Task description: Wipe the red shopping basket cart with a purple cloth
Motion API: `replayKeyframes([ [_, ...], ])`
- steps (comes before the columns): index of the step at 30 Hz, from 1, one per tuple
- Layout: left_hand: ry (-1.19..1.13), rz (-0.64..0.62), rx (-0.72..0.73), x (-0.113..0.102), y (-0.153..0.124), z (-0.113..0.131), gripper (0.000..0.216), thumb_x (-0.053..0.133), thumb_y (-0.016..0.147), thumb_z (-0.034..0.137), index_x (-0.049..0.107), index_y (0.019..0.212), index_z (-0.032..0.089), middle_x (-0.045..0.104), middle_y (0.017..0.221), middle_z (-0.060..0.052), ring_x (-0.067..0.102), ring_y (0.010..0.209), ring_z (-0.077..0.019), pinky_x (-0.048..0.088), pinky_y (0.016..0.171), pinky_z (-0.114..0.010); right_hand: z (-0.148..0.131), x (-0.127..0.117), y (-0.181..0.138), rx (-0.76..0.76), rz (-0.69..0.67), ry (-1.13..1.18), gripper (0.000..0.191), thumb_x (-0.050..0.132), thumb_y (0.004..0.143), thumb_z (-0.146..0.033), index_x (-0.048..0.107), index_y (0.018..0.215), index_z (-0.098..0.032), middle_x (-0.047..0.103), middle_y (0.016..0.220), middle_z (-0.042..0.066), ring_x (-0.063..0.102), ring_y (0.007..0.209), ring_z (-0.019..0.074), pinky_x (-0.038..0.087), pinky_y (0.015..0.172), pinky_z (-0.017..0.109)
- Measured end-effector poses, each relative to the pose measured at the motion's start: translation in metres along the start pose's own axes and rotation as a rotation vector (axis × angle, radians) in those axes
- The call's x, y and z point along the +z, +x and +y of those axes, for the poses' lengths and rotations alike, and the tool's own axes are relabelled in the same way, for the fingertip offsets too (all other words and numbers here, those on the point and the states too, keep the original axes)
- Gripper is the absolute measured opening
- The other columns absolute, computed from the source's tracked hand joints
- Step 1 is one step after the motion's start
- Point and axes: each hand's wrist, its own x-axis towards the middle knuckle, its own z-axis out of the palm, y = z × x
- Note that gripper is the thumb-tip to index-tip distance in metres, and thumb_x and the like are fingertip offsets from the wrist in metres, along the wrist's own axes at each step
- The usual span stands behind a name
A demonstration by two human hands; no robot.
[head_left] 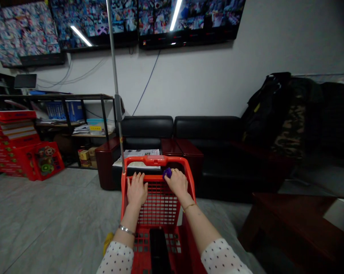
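Note:
A red plastic shopping cart (151, 222) with a grid wall stands right in front of me. My left hand (137, 190) rests on the top edge of that wall, at its left side, fingers stretched forward. At the right side of the same edge, my right hand (177, 183) is closed around a bunched purple cloth (167, 173), pressing it near the rim. The red handle (151, 160) arches above both hands. A dark upright object (159, 249) shows low in the cart, between my forearms. A metal pole (113, 68) rises at the cart's left corner.
Black sofas (207, 127) with dark wood arms line the wall behind the cart. Red boxes (13, 144) are stacked at left beside a shelf (87, 97). A dark wooden table (291, 217) is at right, near hanging coats (291, 114). Screens (189, 23) hang above.

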Motion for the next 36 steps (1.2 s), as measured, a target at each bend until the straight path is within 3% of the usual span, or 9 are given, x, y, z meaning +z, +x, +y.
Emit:
replayKeyframes([
  [3,-0.003,0.001,-0.005,0.002,0.0,0.003,0.049,0.047,0.091,0.031,0.049,0.138,0.015,0.051,0.145,-0.011,0.034,0.142,-0.0289,0.023,0.118,-0.054,-0.001,0.003,0.0,0.202,0.077,-0.022,0.026,0.056,0.089,-0.037,0.067,0.097,-0.014,0.067,0.094,0.011,0.061,0.088,0.0226,0.039,0.075,0.031],
  [5,-0.006,-0.002,-0.01,0.003,0.0,0.006,0.05,0.049,0.09,0.03,0.049,0.137,0.013,0.051,0.145,-0.012,0.034,0.142,-0.0296,0.024,0.118,-0.053,-0.02,0.009,-0.002,0.221,0.113,-0.031,0.027,0.057,0.088,-0.036,0.067,0.096,-0.012,0.066,0.094,0.013,0.06,0.089,0.0245,0.04,0.077,0.033],
  [10,-0.01,0.028,-0.009,0.003,0.0,0.005,0.047,0.044,0.092,0.028,0.051,0.136,0.015,0.052,0.144,-0.011,0.036,0.141,-0.0282,0.025,0.118,-0.054,-0.054,0.017,-0.007,-0.087,0.056,0.023,0.026,0.058,0.088,-0.038,0.067,0.098,-0.015,0.067,0.095,0.01,0.06,0.089,0.0222,0.04,0.08,0.032],
  [13,-0.019,0.036,-0.006,0.004,-0.001,0.001,0.045,0.04,0.094,0.029,0.051,0.136,0.019,0.053,0.143,-0.01,0.038,0.141,-0.0265,0.022,0.118,-0.057,-0.031,0.01,-0.004,-0.139,0.006,0.02,0.024,0.058,0.089,-0.037,0.066,0.099,-0.017,0.067,0.095,0.008,0.06,0.089,0.0205,0.04,0.079,0.03],
  [18,-0.03,0.023,-0.005,0.006,0.001,0.001,0.046,0.041,0.093,0.03,0.05,0.137,0.017,0.052,0.144,-0.009,0.035,0.142,-0.027,0.021,0.119,-0.056,0.013,-0.001,0.002,0.13,0.04,-0.014,0.026,0.057,0.089,-0.037,0.066,0.097,-0.015,0.067,0.094,0.01,0.061,0.087,0.0211,0.039,0.076,0.03],
  [22,-0.039,0.018,-0.004,0.007,0.001,0.008,0.048,0.045,0.091,0.031,0.051,0.137,0.014,0.053,0.144,-0.01,0.034,0.142,-0.0286,0.023,0.119,-0.053,-0.01,0.007,-0.002,0.214,0.105,-0.047,0.029,0.06,0.087,-0.037,0.066,0.098,-0.011,0.067,0.095,0.014,0.061,0.088,0.0247,0.04,0.077,0.033],
  [27,-0.031,0.031,-0.024,0.005,-0.001,0.009,0.047,0.043,0.092,0.028,0.051,0.136,0.014,0.052,0.145,-0.011,0.035,0.142,-0.0276,0.023,0.119,-0.053,-0.043,0.016,-0.01,-0.011,0.097,-0.019,0.026,0.059,0.088,-0.036,0.066,0.098,-0.013,0.067,0.095,0.012,0.059,0.089,0.0231,0.04,0.081,0.033],
  [31,-0.02,0.035,-0.026,0.003,-0.002,0.003,0.044,0.038,0.095,0.028,0.052,0.136,0.02,0.053,0.144,-0.008,0.037,0.141,-0.025,0.022,0.119,-0.055,-0.016,0.008,-0.004,-0.13,-0.001,0.006,0.022,0.058,0.089,-0.034,0.066,0.099,-0.017,0.067,0.096,0.008,0.059,0.09,0.0203,0.04,0.08,0.03],
  [36,-0.025,0.036,-0.022,0.005,-0.001,0.003,0.045,0.041,0.093,0.028,0.051,0.136,0.017,0.053,0.144,-0.01,0.036,0.142,-0.0262,0.022,0.119,-0.055,0.018,0.001,0.004,0.11,0.001,-0.015,0.026,0.055,0.09,-0.037,0.065,0.099,-0.015,0.067,0.097,0.009,0.062,0.087,0.0204,0.04,0.074,0.029],
])
